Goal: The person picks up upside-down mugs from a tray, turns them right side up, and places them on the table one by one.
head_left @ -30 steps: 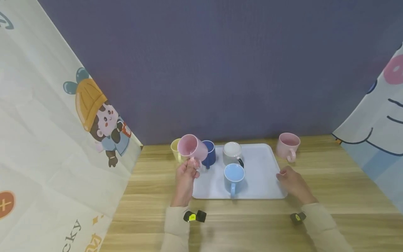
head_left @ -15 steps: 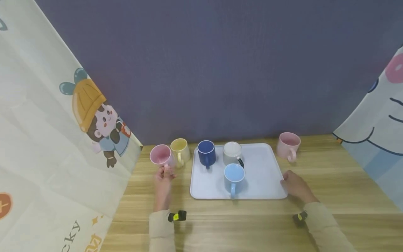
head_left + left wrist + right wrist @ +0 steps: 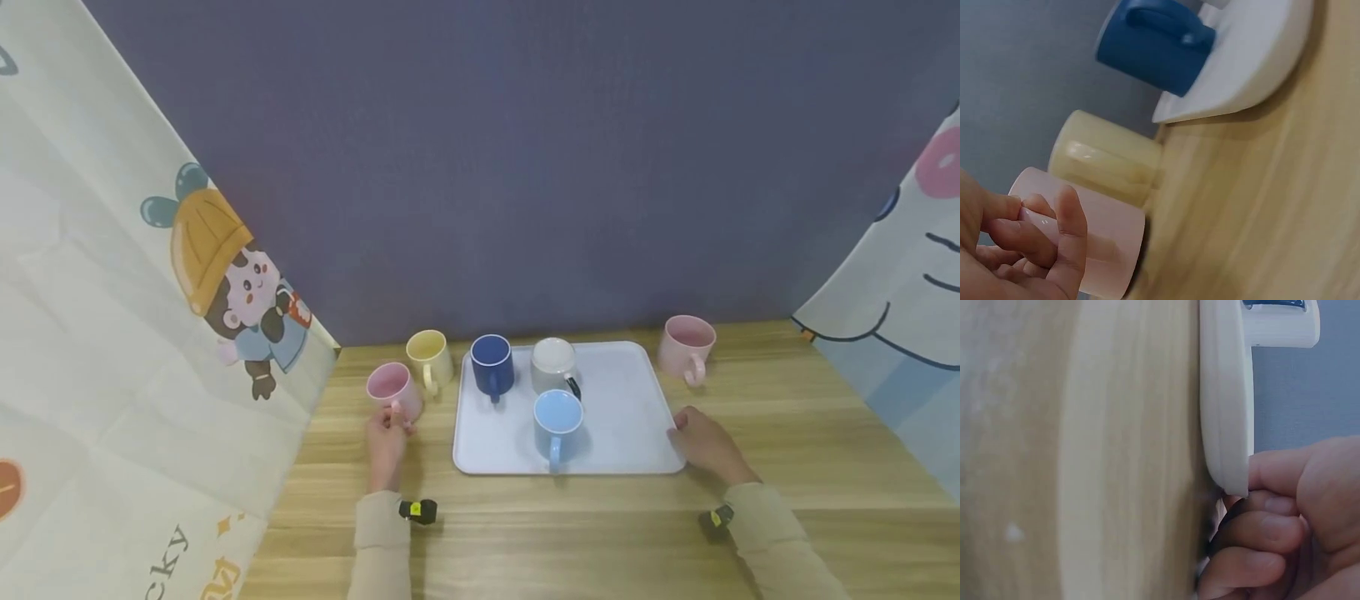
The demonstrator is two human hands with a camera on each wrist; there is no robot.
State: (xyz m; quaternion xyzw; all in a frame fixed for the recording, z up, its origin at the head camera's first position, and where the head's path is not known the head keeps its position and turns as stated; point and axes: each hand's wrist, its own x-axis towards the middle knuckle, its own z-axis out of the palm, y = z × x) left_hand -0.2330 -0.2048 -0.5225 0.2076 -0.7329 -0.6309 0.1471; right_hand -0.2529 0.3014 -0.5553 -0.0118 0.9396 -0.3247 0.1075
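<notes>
My left hand [image 3: 387,442] pinches the handle of a pink mug [image 3: 395,385] at the table's left. In the left wrist view this mug [image 3: 1110,231] stands upright, its base at or very near the wood. Just behind it is a yellow mug [image 3: 431,358]. On the right, my right hand [image 3: 707,446] holds the rim of a white tray [image 3: 630,417] near its front right corner; the right wrist view shows thumb and curled fingers at the tray's edge [image 3: 1229,412]. On the tray stand a dark blue mug [image 3: 492,365], a white mug [image 3: 552,367] and a light blue mug [image 3: 558,423].
A second pink mug [image 3: 686,348] stands behind the right hand, off the tray. A dark wall [image 3: 525,183] closes the table's back, with printed curtains [image 3: 97,317] at both sides. Bare wood [image 3: 555,533] lies in front of the tray.
My left hand has carried the pink mug from over the tray's left side leftward and down to the table, then slightly nearer to me. The right hand has closed on the tray's rim.
</notes>
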